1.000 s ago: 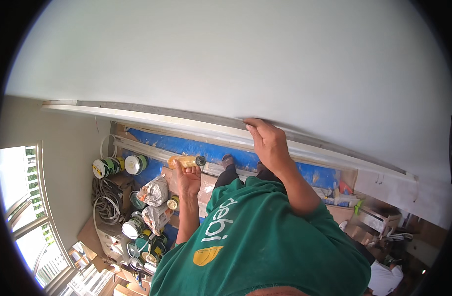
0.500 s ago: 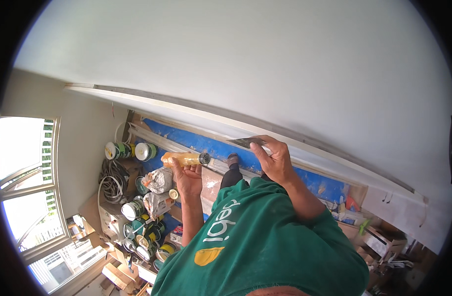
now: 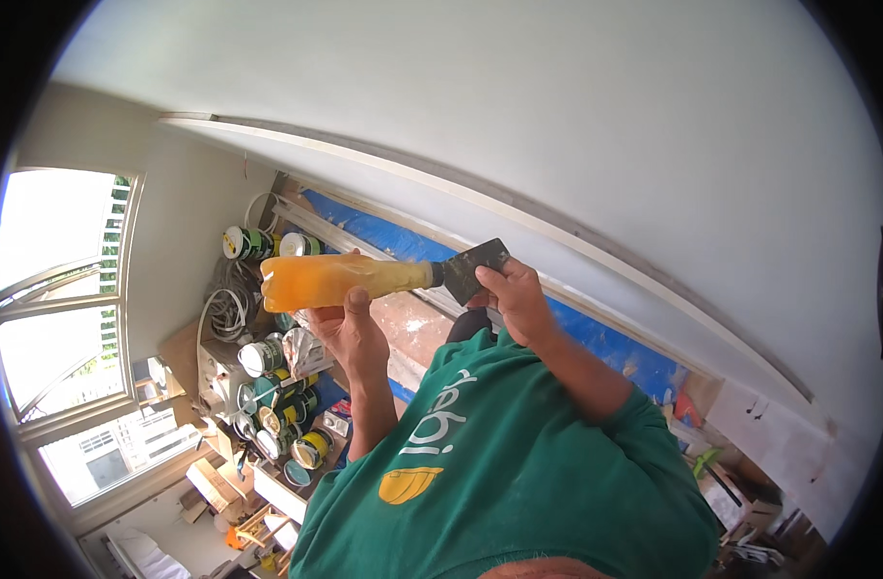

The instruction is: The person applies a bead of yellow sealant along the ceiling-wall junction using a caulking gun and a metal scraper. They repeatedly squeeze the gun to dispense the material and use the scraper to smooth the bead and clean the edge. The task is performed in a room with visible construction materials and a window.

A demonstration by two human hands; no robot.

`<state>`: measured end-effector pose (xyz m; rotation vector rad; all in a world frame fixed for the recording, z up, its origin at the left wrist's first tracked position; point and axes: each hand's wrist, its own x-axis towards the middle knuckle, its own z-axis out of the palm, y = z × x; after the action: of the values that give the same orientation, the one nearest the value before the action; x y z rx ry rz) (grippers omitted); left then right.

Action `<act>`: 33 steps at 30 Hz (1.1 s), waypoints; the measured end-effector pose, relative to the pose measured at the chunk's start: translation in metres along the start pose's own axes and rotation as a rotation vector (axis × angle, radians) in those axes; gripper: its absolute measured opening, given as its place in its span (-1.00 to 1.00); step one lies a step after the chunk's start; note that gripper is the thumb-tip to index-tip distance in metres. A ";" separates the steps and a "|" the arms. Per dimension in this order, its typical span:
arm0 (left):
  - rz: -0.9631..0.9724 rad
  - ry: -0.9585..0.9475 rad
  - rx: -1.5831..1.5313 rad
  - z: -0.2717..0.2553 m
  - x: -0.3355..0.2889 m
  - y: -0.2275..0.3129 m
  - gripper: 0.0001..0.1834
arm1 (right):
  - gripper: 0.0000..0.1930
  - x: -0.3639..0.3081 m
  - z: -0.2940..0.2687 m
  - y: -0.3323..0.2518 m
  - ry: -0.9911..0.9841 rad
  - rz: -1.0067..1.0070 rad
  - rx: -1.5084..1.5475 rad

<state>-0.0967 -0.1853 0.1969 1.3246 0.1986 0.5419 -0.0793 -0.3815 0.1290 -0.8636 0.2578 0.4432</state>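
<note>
Room: a broad pale wall (image 3: 576, 96) is filling the upper view, a long white ledge (image 3: 412, 174) is slanting across it, and a window (image 3: 60, 270) is letting in bright light at the left.
Floor: a blue sheet (image 3: 605, 349) is lying below the ledge, while paint buckets (image 3: 261, 357) are crowding the lower left near a coiled hose (image 3: 231, 304).
Orange bottle (image 3: 330, 281): it is hanging almost level in front of the person's green shirt (image 3: 518, 444), its dark tip (image 3: 436, 274) pointing rightward.
Left hand (image 3: 352, 333): its fingers are clamping the bottle's body from below and behind, with the thumb pressing the near side.
Black scraper (image 3: 472, 271): it is sitting at the bottle's tip (whether the two are touching or only overlapping in this view, one cannot tell).
Right hand (image 3: 518, 301): its fingers are pinching the scraper's near right corner, thumb on top.
Risk at the tip: a hard squeeze on the bottle could be pushing out too much of its contents, which would be running over the scraper's edge.
Risk in the grips: slick residue could be loosening the corner pinch, and a tilting wrist could be sending drips onto the shirt.
</note>
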 end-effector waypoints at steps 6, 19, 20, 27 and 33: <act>0.013 -0.048 0.106 0.007 -0.006 0.018 -0.45 | -0.83 -0.003 0.008 0.012 0.011 -0.011 0.033; -0.016 -0.024 0.200 0.010 -0.001 0.020 -0.56 | -0.82 -0.005 0.012 0.020 -0.047 -0.011 0.206; -0.017 -0.017 0.215 0.012 -0.001 0.020 -0.56 | -0.82 -0.004 0.011 0.022 -0.050 -0.001 0.229; -0.074 -0.005 0.046 0.014 -0.004 0.020 -0.57 | -0.82 -0.006 0.005 0.025 -0.048 -0.012 0.231; -0.058 -0.004 0.022 0.012 -0.008 0.016 -0.62 | -0.82 -0.008 0.007 0.023 -0.019 0.007 0.224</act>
<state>-0.1027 -0.1976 0.2138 1.3377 0.2393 0.4891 -0.0967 -0.3657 0.1211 -0.6395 0.2873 0.4200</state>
